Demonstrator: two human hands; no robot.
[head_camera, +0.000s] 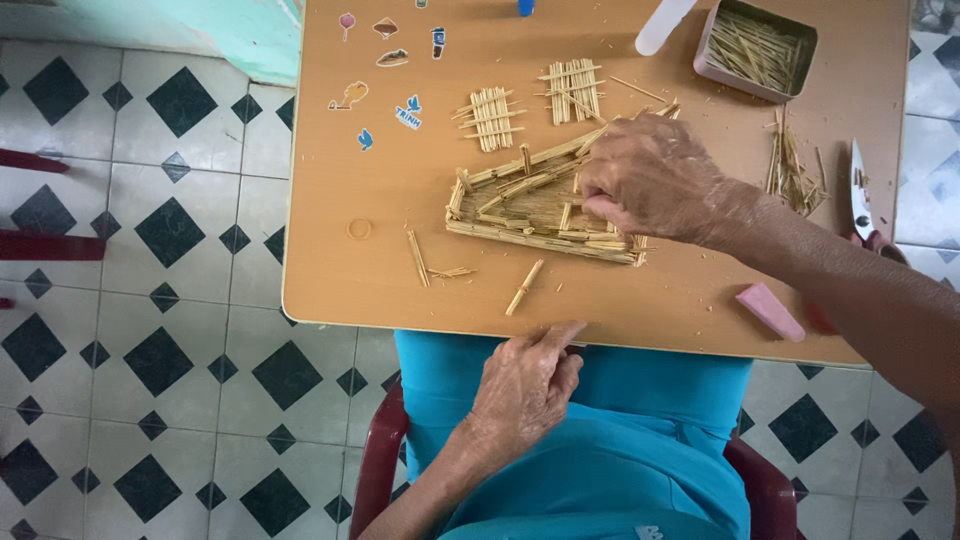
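The left hand (527, 385) lies flat, fingers loosely spread, on a lap in blue cloth, its fingertips touching the near edge of the desk (330, 260). Left of the work the desk is bare wood with a few small stickers (408, 112) near the far side; a few loose sticks (524, 287) lie between the work and the near edge.

The straw frame (530, 205) sits mid-desk: a shallow, boat-like tray of pale yellow sticks, low walls around a flat woven floor. Its long axis runs left to right, the far wall rising toward the upper right. Two small stick mats (492, 118) lie just behind it.

The right hand (645, 180) rests on the frame's right end, fingers curled and pinching a stick on the wall. Further right are a metal tin of sticks (756, 45), a loose bundle (790, 170), a pink block (770, 311) and scissors (862, 195) at the right edge.
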